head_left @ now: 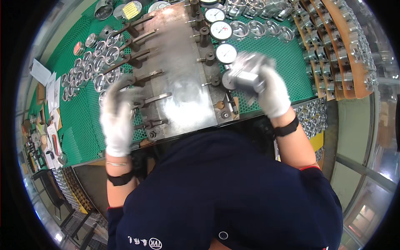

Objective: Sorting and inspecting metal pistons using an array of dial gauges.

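Observation:
My right hand (274,93), in a white glove, grips a shiny metal piston (250,75) over the right side of the bench. Motion smears the piston, and I cannot tell whether it is a single one. My left hand (118,118), also gloved, hovers at the left edge of a steel gauge fixture (183,100), beside its dark lever arms. Its fingers are too blurred to read. Round white dial gauges (226,53) line the fixture's right side, just left of the held piston.
Several pistons (100,63) stand on the green mat (83,135) left of the fixture, more (256,29) at the back right. Orange-brown dividers (343,50) separate rows of pistons at far right. A dark pen-like tool (231,104) lies by the fixture's front right corner. Papers (52,98) lie far left.

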Demonstrator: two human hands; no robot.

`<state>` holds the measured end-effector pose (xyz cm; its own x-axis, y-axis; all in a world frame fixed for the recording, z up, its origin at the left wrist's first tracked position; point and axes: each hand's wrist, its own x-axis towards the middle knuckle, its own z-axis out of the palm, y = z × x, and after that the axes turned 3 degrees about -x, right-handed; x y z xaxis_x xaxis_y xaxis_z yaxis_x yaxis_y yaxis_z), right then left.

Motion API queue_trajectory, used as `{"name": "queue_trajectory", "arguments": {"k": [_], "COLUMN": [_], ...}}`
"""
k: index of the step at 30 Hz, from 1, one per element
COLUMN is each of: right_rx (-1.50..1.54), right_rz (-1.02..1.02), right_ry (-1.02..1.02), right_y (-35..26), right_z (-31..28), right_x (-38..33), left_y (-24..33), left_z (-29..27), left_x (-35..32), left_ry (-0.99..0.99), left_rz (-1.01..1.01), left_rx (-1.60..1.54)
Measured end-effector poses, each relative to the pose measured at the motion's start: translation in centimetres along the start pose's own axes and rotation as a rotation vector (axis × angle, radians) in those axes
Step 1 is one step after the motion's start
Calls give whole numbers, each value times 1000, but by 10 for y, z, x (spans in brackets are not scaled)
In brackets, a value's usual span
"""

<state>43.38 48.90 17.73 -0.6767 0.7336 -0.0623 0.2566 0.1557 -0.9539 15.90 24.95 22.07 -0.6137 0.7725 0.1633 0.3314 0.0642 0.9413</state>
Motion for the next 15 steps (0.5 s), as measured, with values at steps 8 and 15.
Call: {"name": "queue_trajectory", "arguments": {"k": [8, 15], "right_rx": [349, 330], "right_rz": [601, 679], "right_ry": [547, 807], "right_y": [145, 193], "right_z": [-165, -185], "right_x": [101, 147], "left_y": [-134, -136], "left_z": [-61, -44], "left_x": [-63, -74], "left_ry": [-176, -28], "left_rz": [30, -166], "left_rx": [1221, 1279]}}
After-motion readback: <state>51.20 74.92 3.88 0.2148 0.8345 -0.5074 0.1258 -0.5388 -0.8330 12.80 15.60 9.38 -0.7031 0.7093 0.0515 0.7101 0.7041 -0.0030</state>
